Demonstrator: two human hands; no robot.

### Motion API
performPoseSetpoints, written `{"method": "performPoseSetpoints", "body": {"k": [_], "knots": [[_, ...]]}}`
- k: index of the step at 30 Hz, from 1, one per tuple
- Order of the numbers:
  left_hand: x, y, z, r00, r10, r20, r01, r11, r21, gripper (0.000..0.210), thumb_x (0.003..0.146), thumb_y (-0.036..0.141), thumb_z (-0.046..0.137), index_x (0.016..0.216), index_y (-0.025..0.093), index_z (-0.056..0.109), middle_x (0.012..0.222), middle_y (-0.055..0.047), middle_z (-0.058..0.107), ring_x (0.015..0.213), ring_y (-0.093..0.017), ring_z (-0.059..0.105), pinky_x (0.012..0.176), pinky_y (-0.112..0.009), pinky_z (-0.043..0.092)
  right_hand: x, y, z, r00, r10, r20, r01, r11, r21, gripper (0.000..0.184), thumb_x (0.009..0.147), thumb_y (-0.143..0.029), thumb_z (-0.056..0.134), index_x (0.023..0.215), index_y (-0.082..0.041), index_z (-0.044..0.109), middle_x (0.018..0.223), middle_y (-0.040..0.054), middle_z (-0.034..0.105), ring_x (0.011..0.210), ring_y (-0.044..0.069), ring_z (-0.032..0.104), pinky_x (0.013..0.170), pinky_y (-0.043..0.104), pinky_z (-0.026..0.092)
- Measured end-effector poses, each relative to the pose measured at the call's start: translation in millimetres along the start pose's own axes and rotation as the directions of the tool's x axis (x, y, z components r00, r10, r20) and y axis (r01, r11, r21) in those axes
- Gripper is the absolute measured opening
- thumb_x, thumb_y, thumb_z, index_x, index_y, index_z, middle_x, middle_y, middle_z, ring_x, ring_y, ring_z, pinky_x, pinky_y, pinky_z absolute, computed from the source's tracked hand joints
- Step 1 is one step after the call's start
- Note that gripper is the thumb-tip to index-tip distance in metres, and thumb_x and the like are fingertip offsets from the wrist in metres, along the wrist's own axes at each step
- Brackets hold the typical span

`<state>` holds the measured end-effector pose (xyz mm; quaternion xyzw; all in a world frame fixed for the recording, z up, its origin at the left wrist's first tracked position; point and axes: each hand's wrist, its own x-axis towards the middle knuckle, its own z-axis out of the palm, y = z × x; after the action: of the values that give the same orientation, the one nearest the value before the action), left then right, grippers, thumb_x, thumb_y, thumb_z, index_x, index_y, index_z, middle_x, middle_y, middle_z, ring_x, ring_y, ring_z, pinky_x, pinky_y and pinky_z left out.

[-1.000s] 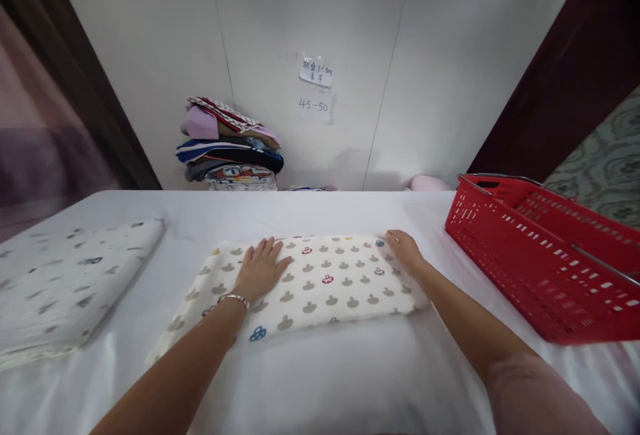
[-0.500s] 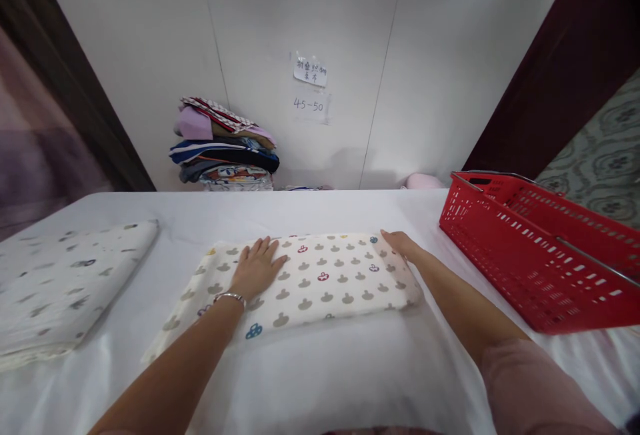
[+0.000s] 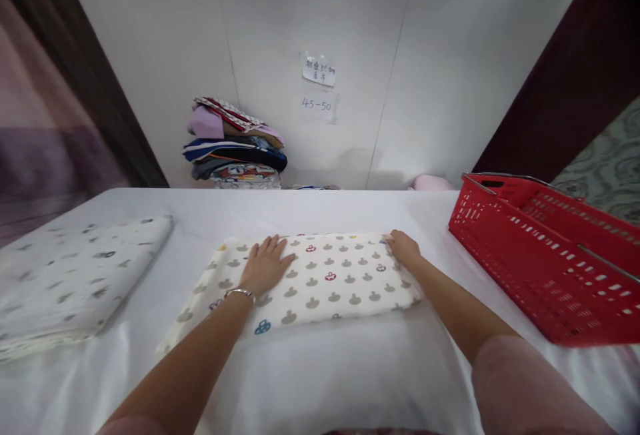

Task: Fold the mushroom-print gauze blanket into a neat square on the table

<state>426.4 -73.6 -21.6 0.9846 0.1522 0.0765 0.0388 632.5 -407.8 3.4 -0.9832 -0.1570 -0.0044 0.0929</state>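
A white cloth with grey and coloured mushroom prints [image 3: 320, 281] lies folded in a long strip across the table, its left part spreading wider toward me. My left hand [image 3: 266, 267] rests flat on its left half, fingers spread, a bracelet on the wrist. At the far right corner of the strip, my right hand [image 3: 404, 248] has its fingers closed on the edge; the fingertips are partly hidden. Another folded white cloth with small dark prints [image 3: 80, 275] lies to the left, apart from both hands.
A red plastic basket [image 3: 530, 268] with metal handles stands on the white-covered table [image 3: 320, 211] at the right. Behind the table, folded fabrics [image 3: 235, 145] are stacked against the wall, with a pink item [image 3: 433, 183] farther right. Paper labels [image 3: 319, 88] are stuck on the wall.
The whole view has shifted slightly, so things appear a little farther right. My right hand's fingers have drawn in at the cloth's corner; my left hand stays flat on it.
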Motion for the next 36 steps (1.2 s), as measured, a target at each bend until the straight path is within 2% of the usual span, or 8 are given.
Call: {"method": "performPoseSetpoints", "body": {"k": [5, 9, 15, 19, 22, 26, 30, 36], "knots": [[-5, 5, -2.6, 0.999, -0.013, 0.038, 0.015, 0.998, -0.056, 0.059, 0.091, 0.052, 0.028, 0.139, 0.019, 0.037, 0.150, -0.009, 0.027, 0.139, -0.025, 0.019, 0.111, -0.047, 0.014, -13, -17, -5, 0.984, -0.179, -0.012, 0.177, 0.978, -0.111, 0.034, 0.087, -0.019, 0.041, 0.117, -0.015, 0.055, 0.127, 0.0178, 0.053, 0.118, 0.028, 0.048, 0.093, 0.040, 0.037], [-8, 6, -3.7, 0.998, -0.024, 0.057, 0.029, 0.994, -0.101, 0.061, 0.091, 0.054, 0.027, 0.140, 0.019, 0.035, 0.151, -0.009, 0.024, 0.140, -0.025, 0.016, 0.113, -0.047, 0.010, -22, -36, 16, 0.869, -0.492, -0.055, 0.479, 0.863, -0.162, 0.048, 0.089, -0.032, 0.036, 0.135, -0.018, 0.041, 0.148, 0.0104, 0.032, 0.136, 0.025, 0.024, 0.107, 0.044, 0.024], [-11, 6, -5.5, 0.997, -0.031, 0.075, 0.042, 0.988, -0.149, 0.063, 0.089, 0.058, 0.026, 0.140, 0.021, 0.035, 0.152, -0.008, 0.022, 0.141, -0.025, 0.014, 0.114, -0.046, 0.010, -21, -38, 60, 0.892, -0.447, 0.064, 0.451, 0.885, -0.114, 0.055, 0.091, -0.044, 0.023, 0.138, -0.020, 0.039, 0.150, 0.0043, 0.027, 0.139, 0.022, 0.021, 0.109, 0.047, 0.023], [-13, 5, -9.6, 0.997, -0.028, 0.067, 0.039, 0.984, -0.173, 0.062, 0.089, 0.058, 0.028, 0.137, 0.020, 0.039, 0.153, -0.008, 0.019, 0.141, -0.025, 0.013, 0.113, -0.045, 0.012, -18, -33, 64, 0.891, -0.451, 0.039, 0.453, 0.885, -0.111, 0.055, 0.091, -0.044, 0.022, 0.138, -0.021, 0.040, 0.150, 0.0040, 0.027, 0.139, 0.021, 0.020, 0.109, 0.047, 0.023], [-17, -8, -15.3, 0.989, -0.147, 0.003, 0.146, 0.982, -0.120, 0.053, 0.090, 0.050, 0.035, 0.130, 0.018, 0.046, 0.151, -0.011, 0.026, 0.140, -0.026, 0.017, 0.112, -0.047, 0.013, -17, -31, 65, 0.888, -0.459, 0.024, 0.459, 0.882, -0.108, 0.054, 0.091, -0.044, 0.024, 0.137, -0.022, 0.041, 0.150, 0.0043, 0.029, 0.138, 0.021, 0.022, 0.109, 0.047, 0.024], [-23, -43, -26.1, 0.891, -0.444, -0.096, 0.432, 0.893, -0.125, 0.040, 0.090, 0.040, 0.039, 0.121, 0.019, 0.052, 0.144, -0.011, 0.038, 0.133, -0.026, 0.030, 0.108, -0.044, 0.022, -16, -31, 67, 0.878, -0.479, -0.006, 0.477, 0.875, -0.078, 0.055, 0.091, -0.046, 0.024, 0.136, -0.021, 0.042, 0.148, 0.0054, 0.031, 0.138, 0.023, 0.023, 0.108, 0.049, 0.025], [-23, -70, -33.2, 0.767, -0.638, -0.073, 0.618, 0.764, -0.186, 0.038, 0.088, 0.041, 0.041, 0.114, 0.016, 0.056, 0.127, -0.014, 0.053, 0.119, -0.028, 0.045, 0.097, -0.041, 0.035, -17, -31, 67, 0.878, -0.479, 0.006, 0.478, 0.876, -0.068, 0.057, 0.091, -0.048, 0.021, 0.137, -0.020, 0.041, 0.149, 0.0052, 0.029, 0.138, 0.023, 0.022, 0.108, 0.050, 0.023], [-10, -76, -29.9, 0.744, -0.666, -0.044, 0.640, 0.731, -0.239, 0.037, 0.082, 0.046, 0.051, 0.102, 0.016, 0.061, 0.115, -0.014, 0.061, 0.111, -0.027, 0.052, 0.090, -0.036, 0.039, -17, -30, 65, 0.875, -0.483, 0.017, 0.483, 0.872, -0.083, 0.056, 0.091, -0.047, 0.021, 0.137, -0.021, 0.041, 0.150, 0.0051, 0.029, 0.138, 0.024, 0.023, 0.108, 0.050, 0.024]]}}
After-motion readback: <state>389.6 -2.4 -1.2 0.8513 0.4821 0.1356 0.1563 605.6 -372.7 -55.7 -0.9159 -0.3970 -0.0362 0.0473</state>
